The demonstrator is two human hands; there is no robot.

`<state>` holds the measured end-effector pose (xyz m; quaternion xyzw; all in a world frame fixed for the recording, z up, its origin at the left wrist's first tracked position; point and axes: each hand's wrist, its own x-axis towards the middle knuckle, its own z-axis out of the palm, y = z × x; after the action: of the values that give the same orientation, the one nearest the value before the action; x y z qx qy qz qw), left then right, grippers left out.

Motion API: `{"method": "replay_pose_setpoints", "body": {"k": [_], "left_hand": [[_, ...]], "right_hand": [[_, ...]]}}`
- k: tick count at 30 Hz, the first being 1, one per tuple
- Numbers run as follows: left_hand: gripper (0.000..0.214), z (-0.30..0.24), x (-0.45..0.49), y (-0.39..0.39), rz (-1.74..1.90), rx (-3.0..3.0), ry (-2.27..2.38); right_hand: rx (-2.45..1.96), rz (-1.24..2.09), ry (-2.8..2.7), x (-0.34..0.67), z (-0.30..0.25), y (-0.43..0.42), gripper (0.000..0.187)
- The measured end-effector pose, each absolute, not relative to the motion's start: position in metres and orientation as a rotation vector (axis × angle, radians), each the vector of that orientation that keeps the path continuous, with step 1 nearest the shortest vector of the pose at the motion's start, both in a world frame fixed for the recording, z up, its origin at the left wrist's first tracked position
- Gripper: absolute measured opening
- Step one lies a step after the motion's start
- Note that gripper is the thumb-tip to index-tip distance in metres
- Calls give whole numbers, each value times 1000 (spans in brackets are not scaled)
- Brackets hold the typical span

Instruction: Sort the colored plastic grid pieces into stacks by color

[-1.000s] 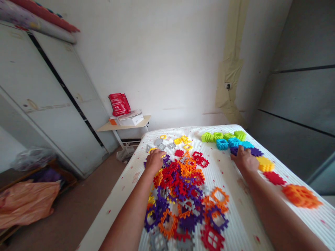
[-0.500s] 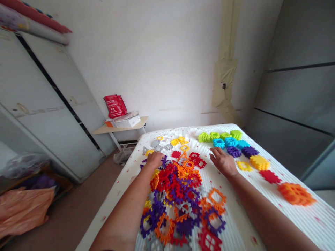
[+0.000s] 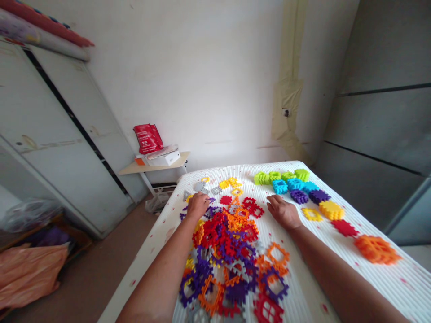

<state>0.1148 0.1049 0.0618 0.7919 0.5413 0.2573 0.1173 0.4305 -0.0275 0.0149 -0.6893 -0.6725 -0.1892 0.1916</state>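
A heap of flat toothed plastic tiles [image 3: 232, 251] in red, orange, purple, grey and yellow lies on a white ribbed bed [image 3: 296, 251]. My left hand [image 3: 198, 205] rests at the heap's far left edge, fingers curled down onto tiles; what they hold is hidden. My right hand [image 3: 283, 211] lies flat on the bed just right of a red tile [image 3: 253, 206], fingers stretched out. To its right lie a loose yellow tile [image 3: 311, 214] and sorted stacks: green [image 3: 279, 176], blue [image 3: 293, 184], purple [image 3: 308, 196], yellow [image 3: 331, 209], red [image 3: 344, 227], orange [image 3: 376, 249].
A small side table [image 3: 155, 166] with a white box and a red bag [image 3: 147, 138] stands against the wall beyond the bed's far left corner. A white wardrobe [image 3: 63, 143] fills the left side. An orange plastic bag [image 3: 30, 269] lies on the floor at left.
My right hand left the purple stack, leaving a yellow tile by the yellow stack, and swung left to beside the red tile. My left hand stayed at the heap's far edge.
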Motion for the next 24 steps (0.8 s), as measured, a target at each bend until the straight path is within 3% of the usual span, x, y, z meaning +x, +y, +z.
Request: {"method": "replay_pose_setpoints", "body": {"k": [5, 12, 20, 24], "left_hand": [[25, 70, 113, 92, 1071, 1876, 1509], [59, 72, 114, 30, 1209, 1429, 1246], [39, 73, 140, -11, 1313, 1239, 1156], [37, 66, 148, -16, 1310, 1285, 1173]], "right_hand": [[-1988, -447, -1853, 429, 20, -31, 32], [-1979, -270, -1802, 422, 27, -35, 33], [-1488, -18, -1765, 351, 61, -60, 31], [-1376, 42, -1834, 311, 67, -69, 52]]}}
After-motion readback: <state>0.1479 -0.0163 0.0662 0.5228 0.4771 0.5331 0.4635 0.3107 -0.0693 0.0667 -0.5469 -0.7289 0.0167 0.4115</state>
